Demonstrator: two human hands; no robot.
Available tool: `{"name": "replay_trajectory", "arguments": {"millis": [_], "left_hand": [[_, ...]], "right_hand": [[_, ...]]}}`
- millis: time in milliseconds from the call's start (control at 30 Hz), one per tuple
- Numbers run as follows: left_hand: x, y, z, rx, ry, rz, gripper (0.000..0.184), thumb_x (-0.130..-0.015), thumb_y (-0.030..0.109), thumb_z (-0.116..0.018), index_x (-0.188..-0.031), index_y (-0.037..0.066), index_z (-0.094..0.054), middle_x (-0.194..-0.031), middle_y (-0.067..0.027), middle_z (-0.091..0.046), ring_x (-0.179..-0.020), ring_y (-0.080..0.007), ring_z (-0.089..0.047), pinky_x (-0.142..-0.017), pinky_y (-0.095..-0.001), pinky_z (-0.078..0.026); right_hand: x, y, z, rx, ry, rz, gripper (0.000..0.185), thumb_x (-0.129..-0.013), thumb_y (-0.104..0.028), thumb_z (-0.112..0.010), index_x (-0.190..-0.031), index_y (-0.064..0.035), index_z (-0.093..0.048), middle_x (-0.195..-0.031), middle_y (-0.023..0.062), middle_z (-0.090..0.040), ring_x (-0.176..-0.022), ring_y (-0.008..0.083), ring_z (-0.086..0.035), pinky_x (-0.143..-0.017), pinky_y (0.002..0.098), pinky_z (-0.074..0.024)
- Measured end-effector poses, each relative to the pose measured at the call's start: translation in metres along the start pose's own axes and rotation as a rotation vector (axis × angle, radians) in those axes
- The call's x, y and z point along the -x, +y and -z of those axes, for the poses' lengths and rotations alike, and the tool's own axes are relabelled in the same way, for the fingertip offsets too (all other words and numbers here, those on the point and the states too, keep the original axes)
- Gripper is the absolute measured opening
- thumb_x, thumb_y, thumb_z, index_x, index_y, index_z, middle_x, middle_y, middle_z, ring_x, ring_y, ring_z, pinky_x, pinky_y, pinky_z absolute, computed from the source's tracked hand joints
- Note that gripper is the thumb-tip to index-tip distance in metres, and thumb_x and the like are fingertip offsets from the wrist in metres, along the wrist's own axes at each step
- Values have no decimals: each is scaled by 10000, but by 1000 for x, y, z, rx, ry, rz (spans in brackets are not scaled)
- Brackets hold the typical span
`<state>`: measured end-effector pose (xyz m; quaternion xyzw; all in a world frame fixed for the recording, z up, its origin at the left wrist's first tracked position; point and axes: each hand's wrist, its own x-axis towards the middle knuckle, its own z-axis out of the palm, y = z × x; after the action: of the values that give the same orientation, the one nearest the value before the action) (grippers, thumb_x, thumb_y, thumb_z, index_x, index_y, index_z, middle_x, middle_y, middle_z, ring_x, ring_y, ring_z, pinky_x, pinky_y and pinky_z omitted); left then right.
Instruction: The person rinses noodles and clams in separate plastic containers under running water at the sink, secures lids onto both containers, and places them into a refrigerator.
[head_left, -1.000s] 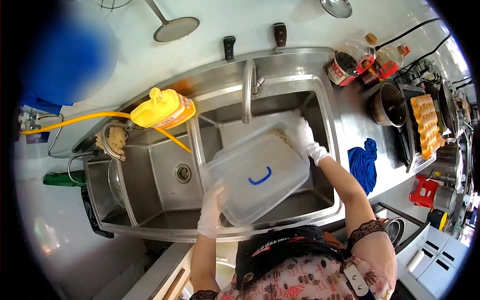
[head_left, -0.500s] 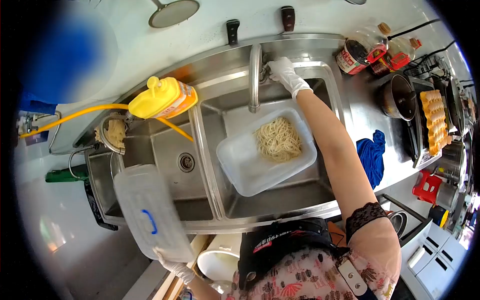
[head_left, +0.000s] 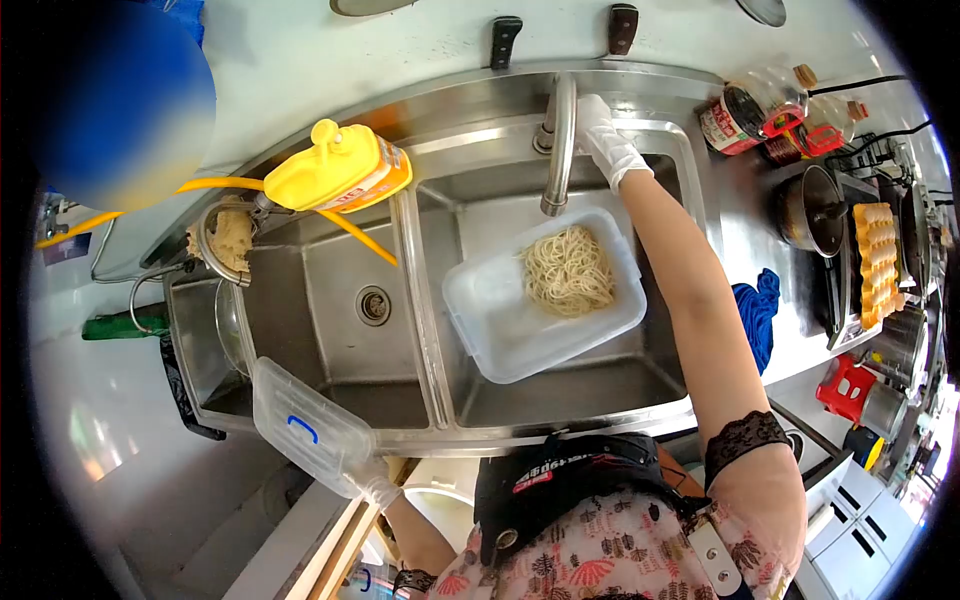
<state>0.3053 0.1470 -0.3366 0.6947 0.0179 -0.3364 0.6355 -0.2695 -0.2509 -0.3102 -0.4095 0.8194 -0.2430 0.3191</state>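
My left hand [head_left: 372, 482], in a white glove, grips the near end of a clear plastic lid [head_left: 325, 425] with a blue handle, tilted over the front edge of the left basin. At the back of the right basin, my gloved right hand [head_left: 608, 140] is at the metal faucet [head_left: 563, 150], its fingers closed and partly hidden behind the spout. Below the spout, a translucent plastic container [head_left: 490, 320] rests in the right basin. A heap of pale noodles [head_left: 568, 270] lies in it. No water stream shows.
A yellow jug [head_left: 340, 170] with a pump top stands behind the left basin [head_left: 345, 310], beside a yellow hose [head_left: 220, 184]. Bottles [head_left: 735, 120], a pot [head_left: 808, 210], a blue cloth [head_left: 757, 315] and an egg tray [head_left: 876, 265] are on the right.
The lid in my left hand has come closer to my body and tilted. My right hand remains at the faucet, and the camera view has shifted.
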Motion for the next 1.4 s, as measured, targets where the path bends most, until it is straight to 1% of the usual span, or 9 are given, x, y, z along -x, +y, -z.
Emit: {"name": "replay_trajectory", "arguments": {"millis": [167, 233, 433, 633, 700, 967, 1100, 1333, 1400], "left_hand": [[1, -9, -1, -2, -16, 18, 624, -825, 402, -572, -1307, 41, -412, -1225, -161, -500, -1112, -290, -504, -942, -409, -435], [2, -10, 2, -2, -13, 20, 624, -826, 403, -572, -1308, 41, -411, -1226, -160, -499, -1114, -290, -502, -944, -408, -433], [4, 2, 14, -10, -10, -6, 626, -827, 405, -572, -1311, 42, -409, -1230, -159, -497, -1120, -289, -497, -951, -407, -426], [2, 25, 29, -8, -4, -52, 628, -828, 406, -572, -1313, 43, -407, -1234, -158, -496, -1126, -288, -492, -957, -406, -419], [4, 32, 34, -10, -2, -67, 628, -828, 407, -572, -1314, 44, -407, -1235, -157, -495, -1128, -287, -490, -959, -405, -416], [8, 50, 49, -10, 11, -101, 631, -830, 409, -572, -1317, 45, -404, -1240, -156, -493, -1136, -286, -483, -967, -403, -407], [3, 53, 56, -9, 20, -117, 632, -831, 411, -572, -1319, 46, -403, -1242, -155, -491, -1140, -285, -480, -971, -403, -402], [-5, 51, 62, -27, 42, -112, 634, -832, 413, -572, -1322, 47, -401, -1247, -153, -489, -1146, -284, -473, -979, -401, -394], [-6, 52, 64, -25, 45, -115, 635, -833, 413, -572, -1323, 47, -400, -1248, -153, -489, -1148, -284, -472, -981, -400, -392]], "right_hand": [[29, 20, 8, -353, -167, 24, 362, -908, -182, -465, -1070, 133, -542, -979, 225, -614, -941, 299, -631, -790, 343, -533], [23, 47, -14, -1284, -142, -78, 332, -927, -56, -411, -1192, 142, -404, -1051, 225, -562, -961, 350, -609, -829, 382, -537], [47, 69, -19, -1347, -203, -22, 343, -952, -148, -457, -1192, 96, -439, -1105, 224, -568, -988, 348, -602, -854, 399, -523], [136, 171, -79, -303, -223, -24, 271, -883, -252, -553, -953, -10, -653, -866, 93, -666, -833, 280, -640, -738, 391, -498], [155, 202, -93, 176, -290, 22, 432, -802, -313, -624, -1097, 1, -590, -997, 173, -637, -952, 344, -607, -837, 421, -472], [146, 222, -141, 358, -403, -58, 1105, -605, -452, -767, -1447, -77, -157, -1452, 258, -187, -1333, 426, -209, -1067, 440, -287], [155, 215, -166, 467, -461, -143, 1012, -609, -441, -764, -1417, -89, -267, -1437, 250, -236, -1295, 424, -290, -1033, 461, -333], [203, 189, -241, 488, -388, 287, 327, -767, -111, -565, -1094, -98, -571, -1109, 208, -490, -1027, 377, -515, -854, 439, -464], [213, 173, -248, 442, -518, 316, 301, -777, -107, -548, -1077, -97, -578, -1106, 208, -491, -1018, 374, -528, -835, 431, -475]]}}
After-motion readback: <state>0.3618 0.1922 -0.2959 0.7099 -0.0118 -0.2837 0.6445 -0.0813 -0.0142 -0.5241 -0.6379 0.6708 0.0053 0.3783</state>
